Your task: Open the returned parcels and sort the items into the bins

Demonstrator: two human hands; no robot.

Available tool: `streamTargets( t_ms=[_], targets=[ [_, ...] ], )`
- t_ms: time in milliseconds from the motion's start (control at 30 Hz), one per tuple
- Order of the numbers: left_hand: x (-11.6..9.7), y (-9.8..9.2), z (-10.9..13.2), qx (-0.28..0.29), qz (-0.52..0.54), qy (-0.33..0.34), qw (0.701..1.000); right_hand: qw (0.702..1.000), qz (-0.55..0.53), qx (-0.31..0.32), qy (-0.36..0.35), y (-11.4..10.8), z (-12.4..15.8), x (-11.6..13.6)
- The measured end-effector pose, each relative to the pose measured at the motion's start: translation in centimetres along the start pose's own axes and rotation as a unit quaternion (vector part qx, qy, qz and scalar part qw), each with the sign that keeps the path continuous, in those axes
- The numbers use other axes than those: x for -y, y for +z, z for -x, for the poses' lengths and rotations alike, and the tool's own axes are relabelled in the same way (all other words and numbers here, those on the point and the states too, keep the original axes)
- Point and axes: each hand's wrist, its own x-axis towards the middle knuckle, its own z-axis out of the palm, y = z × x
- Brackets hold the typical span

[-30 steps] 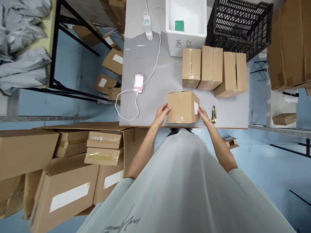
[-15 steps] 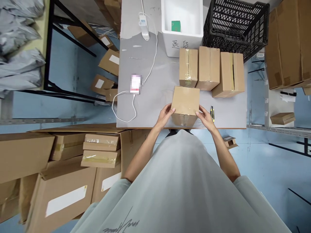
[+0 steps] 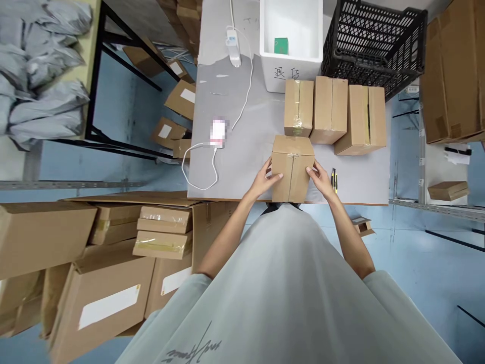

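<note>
It's four boxes [image 3: 291,172] on the one desk [image 3: 257,126] right now, and around them we're counting one cutter [image 3: 334,180], one bin [image 3: 305,64], one green carton [image 3: 281,45], one crate [image 3: 352,65], one power strip [image 3: 233,48] and, there too, one blurred device [image 3: 217,132].

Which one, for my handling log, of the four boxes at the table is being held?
The front box, between left hand and right hand; the three boxes behind it are untouched.

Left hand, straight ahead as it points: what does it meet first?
The nearest taped box, at once: the left hand is against its left side, though exact contact depth is unclear.
</note>
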Motion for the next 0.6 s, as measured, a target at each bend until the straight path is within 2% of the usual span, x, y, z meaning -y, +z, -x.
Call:
streamTargets(
  t_ms=[100, 233, 367, 600],
  targets=[
    [1.3, 0.5, 0.2, 0.019, 0.004, -0.013, 1.0, 1.0, 0.012, 0.024, 0.007, 0.5, 0.0, -1.1],
    [2.6, 0.5, 0.2, -0.011, -0.004, -0.024, 1.0, 0.999, 0.013, 0.018, 0.037, 0.7, -0.1, -2.5],
    [3.2, 0.1, 0.0, -0.035, -0.023, -0.035, 0.999, 0.999, 0.008, 0.006, 0.048, 0.4, -0.7, -3.3],
    [3.9, 0.2, 0.2, -0.037, -0.03, -0.053, 0.997, 0.999, 0.002, 0.032, 0.036, 0.4, -0.9, -3.9]
  ],
)
